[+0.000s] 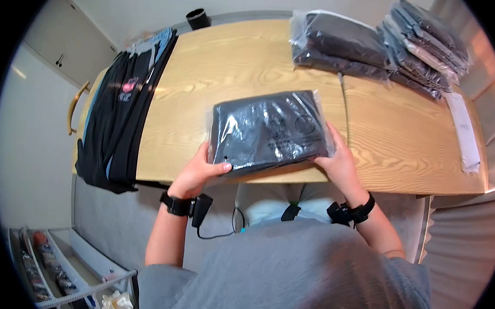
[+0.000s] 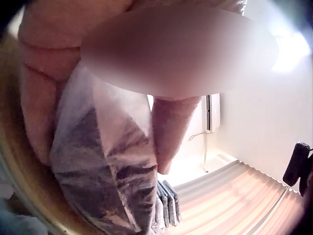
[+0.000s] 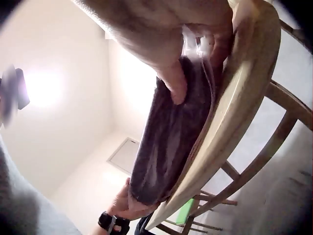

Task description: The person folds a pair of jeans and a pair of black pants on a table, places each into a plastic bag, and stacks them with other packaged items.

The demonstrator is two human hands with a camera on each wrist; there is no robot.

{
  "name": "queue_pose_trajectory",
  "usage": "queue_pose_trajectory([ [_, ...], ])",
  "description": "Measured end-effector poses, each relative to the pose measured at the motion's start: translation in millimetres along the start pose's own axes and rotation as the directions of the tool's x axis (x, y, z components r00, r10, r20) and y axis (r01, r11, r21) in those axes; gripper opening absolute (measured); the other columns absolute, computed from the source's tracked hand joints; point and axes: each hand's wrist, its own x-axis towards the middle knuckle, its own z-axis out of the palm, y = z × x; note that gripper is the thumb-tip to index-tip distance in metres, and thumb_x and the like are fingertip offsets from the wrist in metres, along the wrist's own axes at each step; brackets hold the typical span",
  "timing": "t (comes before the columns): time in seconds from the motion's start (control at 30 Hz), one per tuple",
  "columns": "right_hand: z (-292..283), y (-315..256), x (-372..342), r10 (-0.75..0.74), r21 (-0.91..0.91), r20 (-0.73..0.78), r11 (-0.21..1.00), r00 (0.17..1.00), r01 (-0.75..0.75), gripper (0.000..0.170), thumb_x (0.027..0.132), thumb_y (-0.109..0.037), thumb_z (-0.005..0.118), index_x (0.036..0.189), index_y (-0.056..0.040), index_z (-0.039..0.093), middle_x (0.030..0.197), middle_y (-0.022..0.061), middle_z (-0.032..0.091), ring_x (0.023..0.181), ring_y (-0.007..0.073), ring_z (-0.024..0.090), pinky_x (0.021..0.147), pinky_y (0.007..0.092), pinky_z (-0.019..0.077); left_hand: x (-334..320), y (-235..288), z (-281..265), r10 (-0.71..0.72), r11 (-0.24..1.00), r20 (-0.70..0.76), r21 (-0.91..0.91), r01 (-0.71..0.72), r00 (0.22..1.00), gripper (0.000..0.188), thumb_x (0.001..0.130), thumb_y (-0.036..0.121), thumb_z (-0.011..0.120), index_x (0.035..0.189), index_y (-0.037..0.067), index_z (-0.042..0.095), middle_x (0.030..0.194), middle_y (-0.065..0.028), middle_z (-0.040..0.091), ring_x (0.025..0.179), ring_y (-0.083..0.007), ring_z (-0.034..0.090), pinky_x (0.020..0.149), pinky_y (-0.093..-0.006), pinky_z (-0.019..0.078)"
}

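Note:
Between both hands is a folded dark garment in a clear plastic bag (image 1: 268,130), near the table's front edge. My left hand (image 1: 193,171) grips its lower left corner, thumb on top and fingers underneath. At the right end, my right hand (image 1: 339,162) holds the bag with the thumb over the near edge. In the right wrist view the bagged garment (image 3: 168,132) shows edge-on close over the tabletop, the right thumb (image 3: 177,88) pressing its side. The left wrist view shows the creased clear plastic (image 2: 107,161) by the left hand (image 2: 39,98); a blurred patch hides part of that view.
Dark trousers (image 1: 121,109) lie stacked along the left end of the wooden table (image 1: 219,58). Bagged garments are piled at the back (image 1: 343,45) and back right (image 1: 427,43). A white strip (image 1: 462,132) lies at the right, and a black bin (image 1: 198,19) stands behind the table.

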Motion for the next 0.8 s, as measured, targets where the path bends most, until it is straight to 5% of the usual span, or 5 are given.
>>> queue_pose_trajectory([
  [0.13, -4, 9, 7, 0.130, 0.009, -0.044, 0.991, 0.991, -0.130, 0.079, 0.065, -0.001, 0.078, 0.133, 0.0047, 0.039, 0.119, 0.0177, 0.057, 0.107, 0.0219, 0.057, 0.091, 0.0283, 0.0450, 6, -3, 11, -0.055, 0.992, -0.073, -0.117, 0.046, 0.996, 0.072, 0.073, 0.009, 0.078, 0.131, -0.001, 0.035, 0.122, -0.0105, 0.053, 0.109, -0.0180, 0.053, 0.095, -0.0312, 0.0426],
  [0.23, -13, 10, 10, 0.288, 0.499, 0.168, 0.800, 0.943, -0.333, 0.061, 0.069, 0.004, 0.073, 0.124, 0.0042, 0.046, 0.108, 0.0090, 0.058, 0.098, 0.0157, 0.056, 0.085, 0.0260, 0.0475, 5, -4, 17, -0.008, 0.993, -0.147, -0.121, -0.010, 0.989, 0.065, 0.078, 0.010, 0.073, 0.130, -0.003, 0.036, 0.120, -0.0118, 0.054, 0.107, -0.0194, 0.056, 0.093, -0.0342, 0.0454],
  [0.43, -31, -7, 9, 0.262, 0.618, 0.568, 0.491, 0.780, -0.614, 0.049, 0.084, -0.010, 0.069, 0.126, -0.0008, 0.046, 0.112, 0.0056, 0.057, 0.093, 0.0101, 0.056, 0.078, 0.0233, 0.0492, -11, -15, 14, -0.016, 0.952, -0.194, -0.302, -0.045, 0.981, 0.039, 0.091, 0.016, 0.059, 0.123, -0.001, 0.045, 0.114, -0.0105, 0.059, 0.102, -0.0187, 0.059, 0.088, -0.0355, 0.0483],
  [0.63, -36, -41, 13, 0.425, 0.410, 0.535, 0.625, 0.730, -0.664, 0.046, 0.092, -0.027, 0.059, 0.129, -0.0065, 0.041, 0.122, 0.0100, 0.053, 0.083, 0.0160, 0.063, 0.070, 0.0251, 0.0521, -26, 7, 26, 0.030, 0.984, -0.346, -0.156, -0.089, 0.938, 0.035, 0.090, 0.014, 0.061, 0.120, 0.001, 0.048, 0.104, -0.0053, 0.060, 0.086, -0.0119, 0.059, 0.065, -0.0246, 0.0474],
  [0.8, -55, -63, 21, 0.364, 0.460, 0.511, 0.649, 0.779, -0.606, 0.044, 0.093, -0.024, 0.057, 0.128, -0.0046, 0.040, 0.112, 0.0094, 0.056, 0.073, 0.0156, 0.066, 0.063, 0.0213, 0.0533, -34, 63, 48, 0.109, 0.984, -0.402, -0.085, -0.156, 0.909, 0.034, 0.089, 0.011, 0.058, 0.119, 0.000, 0.047, 0.105, -0.0072, 0.059, 0.089, -0.0132, 0.060, 0.076, -0.0290, 0.0531],
])
